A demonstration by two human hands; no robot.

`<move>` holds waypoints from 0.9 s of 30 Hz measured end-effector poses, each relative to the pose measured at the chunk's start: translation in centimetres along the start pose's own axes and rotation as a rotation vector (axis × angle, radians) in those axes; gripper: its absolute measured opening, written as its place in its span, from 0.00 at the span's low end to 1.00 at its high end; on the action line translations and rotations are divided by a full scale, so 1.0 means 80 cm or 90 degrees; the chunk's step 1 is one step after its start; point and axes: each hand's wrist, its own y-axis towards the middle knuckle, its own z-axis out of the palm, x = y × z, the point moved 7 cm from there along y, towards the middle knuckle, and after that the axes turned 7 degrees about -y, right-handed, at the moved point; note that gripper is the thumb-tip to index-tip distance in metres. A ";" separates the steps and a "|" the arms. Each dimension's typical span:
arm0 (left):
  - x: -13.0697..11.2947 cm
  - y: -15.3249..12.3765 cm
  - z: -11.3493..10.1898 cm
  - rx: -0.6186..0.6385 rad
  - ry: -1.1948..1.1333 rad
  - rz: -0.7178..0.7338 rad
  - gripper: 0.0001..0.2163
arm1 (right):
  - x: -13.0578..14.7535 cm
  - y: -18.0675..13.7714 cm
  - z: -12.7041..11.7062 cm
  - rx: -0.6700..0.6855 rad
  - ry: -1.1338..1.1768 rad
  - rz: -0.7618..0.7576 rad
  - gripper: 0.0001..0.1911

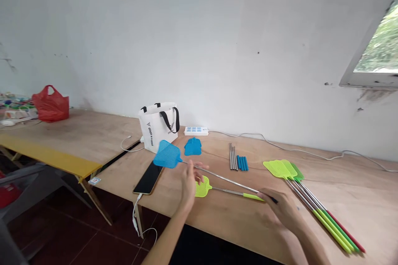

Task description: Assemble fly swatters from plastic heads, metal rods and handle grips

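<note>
My right hand [278, 207] is closed round the handle end of a fly swatter with a blue head [167, 154] and a long metal rod [224, 179], holding it above the wooden table [217, 219]. Beside the rod near the blue head is my left hand [190, 182], fingers loosely apart and touching the rod. Under the rod lies a yellow-green swatter [202, 187] with a green handle.
Several finished green swatters [311, 196] lie at the right. Loose blue heads [193, 146], metal rods [232, 156] and blue handles [242, 162] sit mid-table. A white tote bag [159, 126], a power strip [196, 131], a phone [149, 178] and a red bag [50, 104] are to the left.
</note>
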 end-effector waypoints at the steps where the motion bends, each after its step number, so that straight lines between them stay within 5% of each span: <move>1: 0.019 -0.014 0.019 0.047 0.019 -0.029 0.30 | 0.015 0.002 0.008 0.014 0.009 -0.011 0.16; 6: 0.095 -0.081 0.079 0.185 0.069 -0.125 0.33 | 0.078 0.004 0.047 0.111 0.107 -0.026 0.21; 13: 0.099 -0.074 0.076 0.219 0.048 -0.168 0.32 | 0.095 0.006 0.051 0.132 0.167 -0.015 0.23; 22: 0.088 -0.048 0.058 0.179 0.080 -0.161 0.35 | 0.049 0.017 0.040 0.094 0.096 -0.009 0.20; 27: 0.096 -0.068 0.067 0.374 0.261 -0.234 0.33 | 0.027 0.021 0.032 0.014 -0.072 -0.058 0.19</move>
